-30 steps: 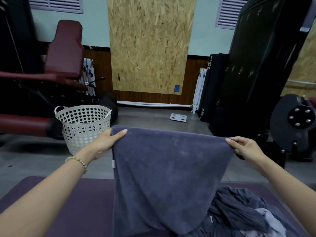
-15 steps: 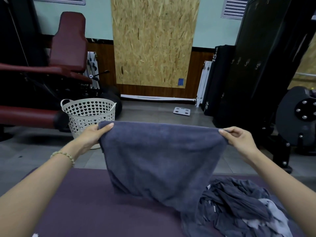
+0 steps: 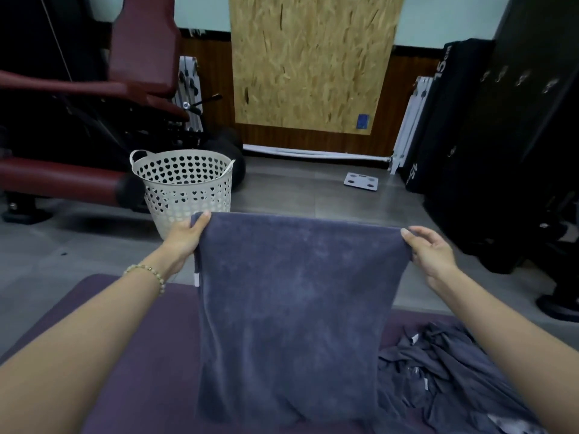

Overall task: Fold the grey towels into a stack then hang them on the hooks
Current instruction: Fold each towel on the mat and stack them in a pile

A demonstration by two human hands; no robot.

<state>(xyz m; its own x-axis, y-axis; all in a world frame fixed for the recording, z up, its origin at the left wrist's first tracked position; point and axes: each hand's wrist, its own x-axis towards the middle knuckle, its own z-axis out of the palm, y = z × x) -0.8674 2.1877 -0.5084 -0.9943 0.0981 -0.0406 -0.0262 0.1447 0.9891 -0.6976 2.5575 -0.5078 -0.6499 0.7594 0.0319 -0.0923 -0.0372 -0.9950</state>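
Both hands are raised in front of me, each holding a top corner of one grey towel [image 3: 294,308]. My left hand [image 3: 183,238] grips the left corner with the thumb on the near face and the fingers hidden behind the cloth. My right hand [image 3: 430,252] pinches the right corner between thumb and fingertips. A beaded bracelet [image 3: 150,272] sits on my left wrist. The towel's top edge is stretched almost level between my hands and the cloth hangs flat. Its lower end reaches down to the purple mat [image 3: 141,355], though I cannot tell whether it rests there. Just beside it on the right, a crumpled heap of grey towels [image 3: 438,386] lies on the mat. Beyond my left hand a white perforated basket [image 3: 185,186] stands on the floor. The hooks [image 3: 523,79] are on a black panel at far right, well apart from the towel.
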